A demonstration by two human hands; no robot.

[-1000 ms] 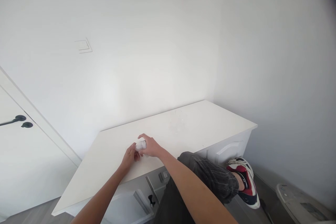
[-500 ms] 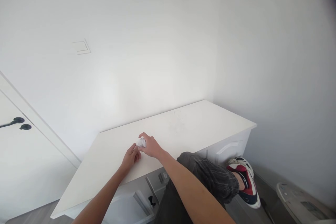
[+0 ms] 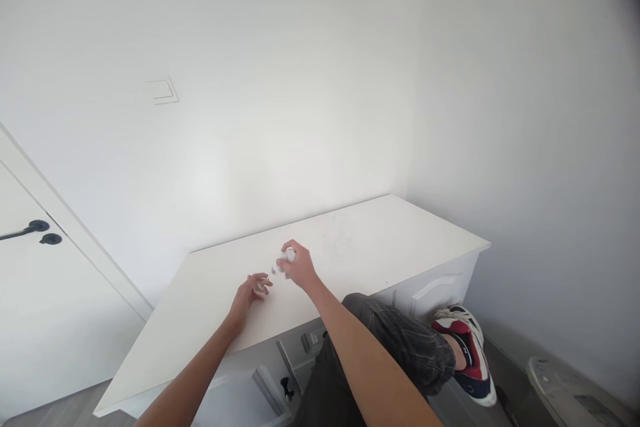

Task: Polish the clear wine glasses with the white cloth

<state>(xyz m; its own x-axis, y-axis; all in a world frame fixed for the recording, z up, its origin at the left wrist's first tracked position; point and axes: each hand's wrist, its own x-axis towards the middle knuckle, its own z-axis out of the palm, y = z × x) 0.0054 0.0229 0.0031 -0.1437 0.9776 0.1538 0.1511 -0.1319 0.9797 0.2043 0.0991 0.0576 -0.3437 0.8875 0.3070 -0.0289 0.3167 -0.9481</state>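
Countertop [image 3: 400, 240]: right hand [image 3: 300, 269] clutches white wad [image 3: 286, 259], left hand [image 3: 249, 293] splayed.

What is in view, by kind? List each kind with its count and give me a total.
Hands: 2, left hand and right hand
Wad: 1, white, in the right hand's fingers
Counter: 1
Door fittings: 2, black handle and lock knob
Drawer knob: 1
Shoe: 1
Total: 8

Right hand [image 3: 299, 267] curled, left hand [image 3: 249, 293] slack
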